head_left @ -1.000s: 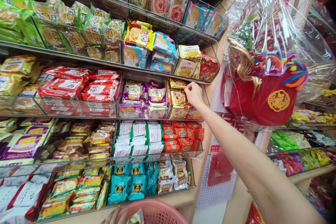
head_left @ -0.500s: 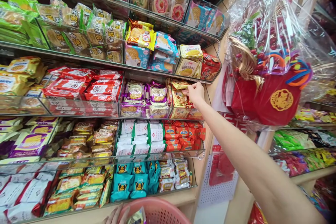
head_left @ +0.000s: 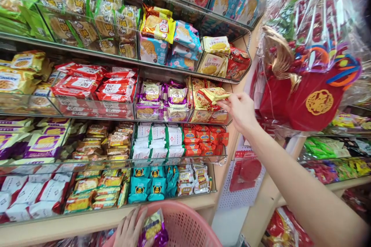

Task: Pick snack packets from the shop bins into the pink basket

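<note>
My right hand (head_left: 240, 112) pinches the edge of a yellow wrapped biscuit packet (head_left: 213, 95). The packet is tilted just above the front of a shelf compartment, where similar yellow packets (head_left: 199, 115) lie. Low in the view, my left hand (head_left: 130, 227) curls over the left rim of a pink plastic basket (head_left: 189, 222). Inside the basket, against those fingers, rests a purple biscuit packet (head_left: 153, 230); whether the fingers also grip it I cannot tell.
Clear-fronted shelves hold purple packets (head_left: 177, 96), red packets (head_left: 84, 83), small orange-red packets (head_left: 203, 139) and teal packets (head_left: 140, 189). A plastic-wrapped red bag bundle (head_left: 307, 100) hangs right of my right hand. More goods fill shelves at far right.
My right hand has drawn the yellow packet outward and to the right, over the compartment's front. The basket and my left hand show more fully at the bottom as the view shifts.
</note>
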`<state>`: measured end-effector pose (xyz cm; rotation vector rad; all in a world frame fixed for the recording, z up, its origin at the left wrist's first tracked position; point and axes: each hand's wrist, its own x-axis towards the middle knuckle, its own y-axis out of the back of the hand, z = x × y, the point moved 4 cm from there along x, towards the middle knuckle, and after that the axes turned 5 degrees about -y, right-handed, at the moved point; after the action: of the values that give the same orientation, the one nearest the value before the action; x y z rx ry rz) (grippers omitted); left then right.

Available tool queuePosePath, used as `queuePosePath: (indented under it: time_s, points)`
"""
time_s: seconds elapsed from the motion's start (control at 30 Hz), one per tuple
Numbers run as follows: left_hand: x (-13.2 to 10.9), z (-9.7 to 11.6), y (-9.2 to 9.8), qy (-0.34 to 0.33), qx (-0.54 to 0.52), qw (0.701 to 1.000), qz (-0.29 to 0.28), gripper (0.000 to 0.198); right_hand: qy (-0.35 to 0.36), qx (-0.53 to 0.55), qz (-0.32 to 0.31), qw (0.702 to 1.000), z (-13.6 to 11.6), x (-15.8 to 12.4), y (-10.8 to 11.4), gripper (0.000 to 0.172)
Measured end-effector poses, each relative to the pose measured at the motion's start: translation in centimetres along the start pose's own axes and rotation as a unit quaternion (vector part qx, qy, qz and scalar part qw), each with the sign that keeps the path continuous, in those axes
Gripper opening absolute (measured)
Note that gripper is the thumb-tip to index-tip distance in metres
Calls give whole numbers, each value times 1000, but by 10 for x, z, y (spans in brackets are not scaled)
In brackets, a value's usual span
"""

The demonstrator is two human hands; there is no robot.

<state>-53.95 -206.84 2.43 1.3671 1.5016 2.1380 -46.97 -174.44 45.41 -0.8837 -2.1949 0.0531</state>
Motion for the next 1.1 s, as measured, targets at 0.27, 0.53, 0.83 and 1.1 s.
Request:
queuePosePath:
  time_s: [0.27, 0.53, 0.83, 1.1]
  points:
    - [2, 18, 21, 37, -31, 998, -33, 60, -266, -90, -180, 943, 83, -211, 59, 29]
    - [9, 22, 28, 47, -63, 995, -61, 54, -496, -110, -275, 816, 191, -379, 70, 28]
    - [9, 22, 27, 45, -76, 994, -56, 54, -537, -112, -254, 797, 232, -435, 63, 30]
    - [10, 23, 29, 46, -78, 995, -53, 54, -368, -266, -328, 828, 234, -438, 64, 10]
